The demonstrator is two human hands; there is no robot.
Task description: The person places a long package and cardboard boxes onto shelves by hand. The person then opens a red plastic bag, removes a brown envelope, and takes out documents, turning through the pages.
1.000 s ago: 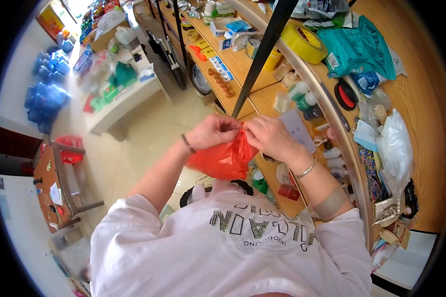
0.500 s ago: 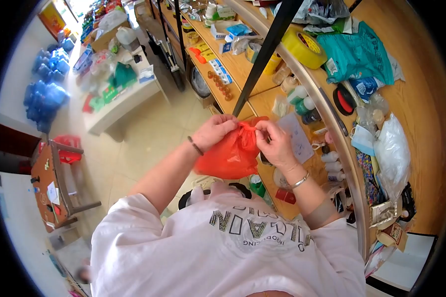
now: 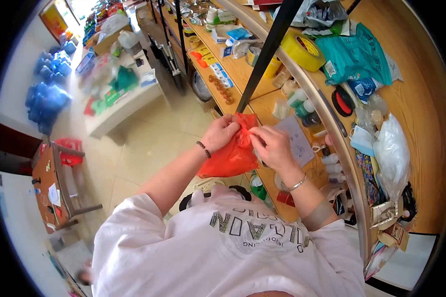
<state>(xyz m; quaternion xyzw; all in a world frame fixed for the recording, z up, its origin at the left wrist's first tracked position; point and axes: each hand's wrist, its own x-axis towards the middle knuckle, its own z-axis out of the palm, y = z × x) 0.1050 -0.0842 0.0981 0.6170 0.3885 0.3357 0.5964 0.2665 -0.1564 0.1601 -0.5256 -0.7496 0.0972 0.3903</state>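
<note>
A red plastic bag (image 3: 226, 159) hangs in front of my body, its gathered neck between my two hands. My left hand (image 3: 222, 132) has its thumb and fingers closed on the left side of the neck. From the right, my right hand (image 3: 272, 147) pinches the twisted plastic at the neck. A loose flap of the bag stands up above the fingers. The bag's lower part bulges, and its contents do not show. Just right of the bag, a sheet of paper (image 3: 295, 141) lies on the lower wooden shelf.
A black metal post (image 3: 267, 57) rises just beyond my hands. The upper shelf (image 3: 421, 148) on the right carries a teal bag (image 3: 354, 54), yellow tape (image 3: 302, 51) and a clear plastic bag (image 3: 391, 156). Several bottles (image 3: 302, 101) stand beneath it. A white table (image 3: 129, 109) stands at left.
My right hand has moved slightly left and down, closer to my left hand at the bag's neck. The loose flap shows more above the fingers.
</note>
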